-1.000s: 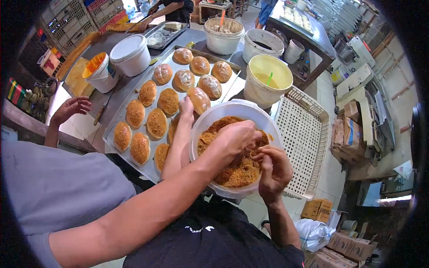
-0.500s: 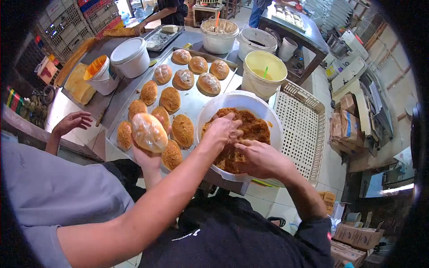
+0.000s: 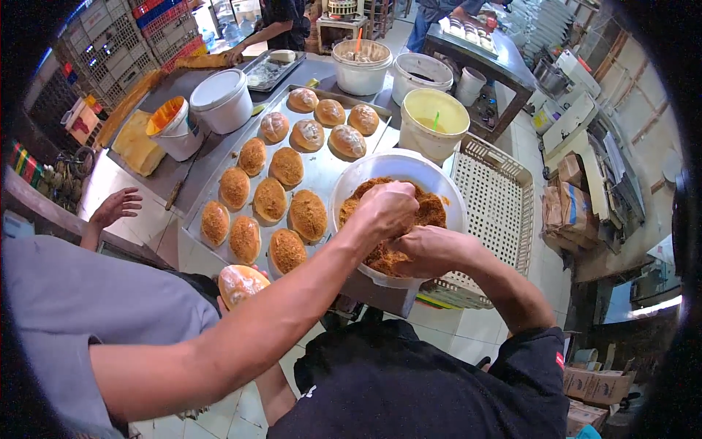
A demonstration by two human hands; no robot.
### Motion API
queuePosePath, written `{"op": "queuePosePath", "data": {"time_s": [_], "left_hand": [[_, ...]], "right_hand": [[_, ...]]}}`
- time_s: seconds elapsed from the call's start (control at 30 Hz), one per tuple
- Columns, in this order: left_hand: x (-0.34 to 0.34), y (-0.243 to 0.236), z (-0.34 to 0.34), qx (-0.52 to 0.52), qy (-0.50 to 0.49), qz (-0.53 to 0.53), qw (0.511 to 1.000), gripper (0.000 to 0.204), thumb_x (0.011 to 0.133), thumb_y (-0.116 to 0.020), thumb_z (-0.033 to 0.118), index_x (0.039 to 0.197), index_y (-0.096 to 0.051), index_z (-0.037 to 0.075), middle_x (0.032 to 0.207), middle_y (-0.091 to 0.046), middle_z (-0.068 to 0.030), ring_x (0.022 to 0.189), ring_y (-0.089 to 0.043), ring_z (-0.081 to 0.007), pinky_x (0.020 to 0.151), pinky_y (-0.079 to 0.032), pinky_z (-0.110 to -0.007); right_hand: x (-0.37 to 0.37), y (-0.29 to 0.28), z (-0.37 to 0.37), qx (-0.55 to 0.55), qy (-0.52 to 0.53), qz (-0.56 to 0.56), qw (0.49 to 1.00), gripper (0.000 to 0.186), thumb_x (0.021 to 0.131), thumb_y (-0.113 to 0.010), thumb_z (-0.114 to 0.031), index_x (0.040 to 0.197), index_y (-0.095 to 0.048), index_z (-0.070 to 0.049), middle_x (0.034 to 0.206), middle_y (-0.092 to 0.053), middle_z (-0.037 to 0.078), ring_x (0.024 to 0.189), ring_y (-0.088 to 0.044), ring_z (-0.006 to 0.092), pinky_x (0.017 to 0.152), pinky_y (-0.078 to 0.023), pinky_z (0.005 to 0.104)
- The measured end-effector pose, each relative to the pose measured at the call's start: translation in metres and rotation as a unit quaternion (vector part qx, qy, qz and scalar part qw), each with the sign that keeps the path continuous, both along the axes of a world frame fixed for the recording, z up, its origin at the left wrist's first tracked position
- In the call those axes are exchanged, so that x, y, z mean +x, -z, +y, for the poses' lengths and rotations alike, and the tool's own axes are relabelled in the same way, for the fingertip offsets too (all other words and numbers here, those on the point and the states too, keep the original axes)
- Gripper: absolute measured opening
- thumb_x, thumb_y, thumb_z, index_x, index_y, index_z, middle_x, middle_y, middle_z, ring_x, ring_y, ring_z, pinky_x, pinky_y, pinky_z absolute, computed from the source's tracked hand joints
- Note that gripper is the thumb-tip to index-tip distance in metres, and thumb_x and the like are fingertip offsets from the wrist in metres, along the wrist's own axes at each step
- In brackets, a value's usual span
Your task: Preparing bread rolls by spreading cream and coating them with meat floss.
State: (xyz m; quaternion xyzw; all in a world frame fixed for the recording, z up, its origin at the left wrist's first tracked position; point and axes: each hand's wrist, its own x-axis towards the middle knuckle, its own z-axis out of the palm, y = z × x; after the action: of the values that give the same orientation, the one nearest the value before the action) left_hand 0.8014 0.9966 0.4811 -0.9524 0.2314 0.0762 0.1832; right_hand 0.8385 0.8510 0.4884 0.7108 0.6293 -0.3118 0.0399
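Observation:
My left hand is closed round a glossy bun, low beside the tray; the co-worker's forearm hides much of this hand. Inside a white plastic tub, my right hand reaches into brown crumbs; its fingertips are hidden. A co-worker's hand is curled in the same crumbs, just left of mine. Beside the tub lies a metal tray of buns. Several nearer ones, like the crumb-covered bun, are brown and rough; farther ones, like the plain bun, are shiny and pale-topped.
Behind the tub stands a cream bucket with a green handle in it. A cream plastic crate lies to the right. White buckets line the far table. The grey-shirted co-worker stands close on my left.
My left hand has lowered the bun toward me, away from the tray, uncovering crumb-covered buns. The co-worker's hand in the tub has curled up. My right hand stays in the crumbs.

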Motion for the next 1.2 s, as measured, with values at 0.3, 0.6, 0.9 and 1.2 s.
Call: {"op": "queuePosePath", "data": {"time_s": [0.3,0.6,0.9,1.2], "left_hand": [[-0.157,0.052,0.017,-0.811,-0.196,-0.220,0.506,0.031,0.092,-0.053,0.034,0.109,-0.054,0.008,0.113,-0.055,-0.0152,0.101,-0.057,-0.0312,0.083,-0.047,-0.044],[-0.264,0.027,0.016,-0.957,-0.178,-0.215,-0.078,0.071,0.096,-0.040,0.059,0.146,-0.037,0.009,0.141,-0.047,-0.0196,0.123,-0.052,-0.0390,0.102,-0.044,-0.054],[-0.103,-0.010,0.026,-0.983,-0.150,-0.084,0.068,0.053,0.104,-0.038,0.046,0.142,-0.041,0.009,0.133,-0.054,-0.0122,0.123,-0.053,-0.0252,0.106,-0.043,-0.043],[-0.049,0.001,-0.011,-0.873,-0.220,-0.149,0.409,0.064,0.105,-0.040,0.039,0.152,-0.012,0.005,0.146,-0.035,-0.0156,0.132,-0.042,-0.0250,0.108,-0.036,-0.036]], "right_hand": [[0.011,0.018,0.002,0.181,0.051,0.028,0.982,0.073,0.087,-0.065,-0.038,0.142,-0.036,0.000,0.140,-0.044,0.029,0.128,-0.048,0.0411,0.108,-0.041,0.0448],[-0.008,0.043,0.060,0.058,-0.036,0.084,0.994,0.062,0.076,-0.071,-0.026,0.131,-0.052,-0.006,0.125,-0.056,0.022,0.110,-0.059,0.0366,0.089,-0.049,0.0469],[0.011,-0.002,0.031,0.087,0.457,0.429,0.775,0.039,0.086,-0.067,-0.022,0.118,-0.061,-0.001,0.104,-0.068,0.012,0.096,-0.067,0.0245,0.088,-0.056,0.0369],[0.001,-0.040,0.013,0.215,0.420,0.801,0.367,0.049,0.099,-0.047,-0.041,0.128,-0.052,-0.002,0.124,-0.061,0.016,0.114,-0.060,0.0297,0.104,-0.044,0.0475]]}}
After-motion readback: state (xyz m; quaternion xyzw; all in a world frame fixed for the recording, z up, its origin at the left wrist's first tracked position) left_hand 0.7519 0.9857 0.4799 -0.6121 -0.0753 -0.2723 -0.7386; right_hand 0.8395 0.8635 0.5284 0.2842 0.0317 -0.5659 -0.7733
